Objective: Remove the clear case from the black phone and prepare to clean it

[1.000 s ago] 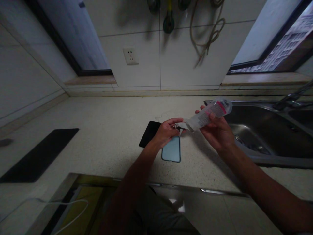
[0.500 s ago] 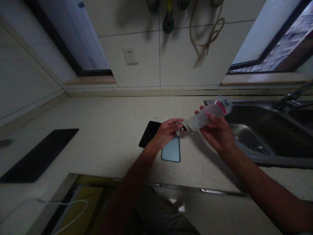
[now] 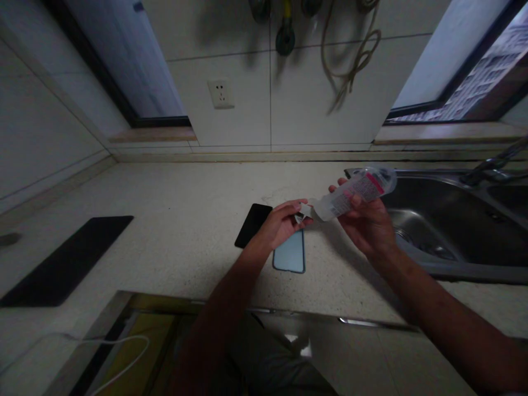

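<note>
My right hand [image 3: 368,223] grips a clear plastic packet [image 3: 355,192] with pink and white print, held tilted above the counter beside the sink. My left hand [image 3: 280,223] pinches the packet's torn lower end [image 3: 304,210] between thumb and fingers. Directly under the left hand a light-blue phone [image 3: 290,254] lies flat on the speckled countertop [image 3: 185,220]. A flat black rectangle [image 3: 251,224], like a dark screen or case, lies just left of the phone, partly behind my left wrist.
A steel sink [image 3: 449,225] with a tap [image 3: 490,163] fills the right side. A black mat [image 3: 66,258] lies at the left. A wall socket [image 3: 221,93] and a hanging hose [image 3: 350,60] are on the tiled wall. A white cable [image 3: 119,352] trails at lower left.
The packet has shifted slightly right and up in my right hand. My left fingers have drawn its torn end a little away. Both arms otherwise stay in place.
</note>
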Motion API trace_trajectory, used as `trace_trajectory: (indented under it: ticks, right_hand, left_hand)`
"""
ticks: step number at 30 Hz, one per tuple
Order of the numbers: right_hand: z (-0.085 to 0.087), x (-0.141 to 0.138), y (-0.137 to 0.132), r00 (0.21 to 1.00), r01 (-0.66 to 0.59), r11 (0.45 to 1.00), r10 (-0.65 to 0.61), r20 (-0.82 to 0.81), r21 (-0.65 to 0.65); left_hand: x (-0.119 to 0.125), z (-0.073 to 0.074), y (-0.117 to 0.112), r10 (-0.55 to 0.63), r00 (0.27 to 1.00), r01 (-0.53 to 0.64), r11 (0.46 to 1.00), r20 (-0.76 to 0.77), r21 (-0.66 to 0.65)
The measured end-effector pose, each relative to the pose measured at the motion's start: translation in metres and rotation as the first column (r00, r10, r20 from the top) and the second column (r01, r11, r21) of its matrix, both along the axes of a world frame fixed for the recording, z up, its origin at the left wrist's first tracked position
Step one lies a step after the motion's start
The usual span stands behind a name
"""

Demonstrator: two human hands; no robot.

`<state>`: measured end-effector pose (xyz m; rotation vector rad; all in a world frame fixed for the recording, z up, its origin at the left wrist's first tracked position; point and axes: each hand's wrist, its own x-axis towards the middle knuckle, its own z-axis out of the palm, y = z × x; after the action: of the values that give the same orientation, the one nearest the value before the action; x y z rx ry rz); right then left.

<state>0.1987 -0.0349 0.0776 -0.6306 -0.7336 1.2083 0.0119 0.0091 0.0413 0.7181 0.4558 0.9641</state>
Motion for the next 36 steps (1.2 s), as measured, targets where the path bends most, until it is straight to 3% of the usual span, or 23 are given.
trace_trajectory:
  ticks: [4, 11, 16, 21, 25, 29, 36]
  right_hand:
    - [-0.002, -0.001, 0.0, 1.0, 0.017, 1.0, -0.017, 0.003, 0.019]
    - [0.0, -0.005, -0.003, 0.998, 0.022, 0.999, -0.024, 0.058, 0.043]
    - [0.011, -0.006, -0.01, 0.998, 0.009, 0.997, -0.014, 0.059, 0.082]
    - [0.002, -0.002, -0.007, 0.97, 0.019, 0.994, -0.045, 0.238, 0.11]
    - [-0.008, 0.001, -0.005, 0.922, -0.002, 0.99, -0.054, 0.384, 0.144]
    - [-0.009, 0.002, -0.006, 0.914, -0.002, 0.969, -0.099, 0.393, 0.249]
    - [-0.022, 0.003, -0.004, 0.868, -0.019, 0.983, -0.075, 0.491, 0.183]
  left_hand:
    - [0.001, -0.003, -0.002, -0.09, 0.994, 0.093, 0.995, -0.069, 0.04]
    - [0.003, -0.012, 0.003, -0.031, 0.971, 0.033, 0.999, -0.237, 0.005]
    - [0.005, -0.014, 0.001, -0.077, 0.927, 0.068, 0.997, -0.366, -0.038]
    - [0.006, -0.008, -0.004, -0.094, 0.902, 0.081, 0.996, -0.422, -0.049]
    - [0.007, -0.007, -0.005, -0.015, 0.921, 0.021, 1.0, -0.389, 0.01]
    - [0.008, -0.007, -0.004, 0.049, 0.94, -0.048, 0.999, -0.338, 0.013]
    - [0.01, -0.004, -0.007, -0.026, 0.964, -0.004, 0.994, -0.265, -0.11]
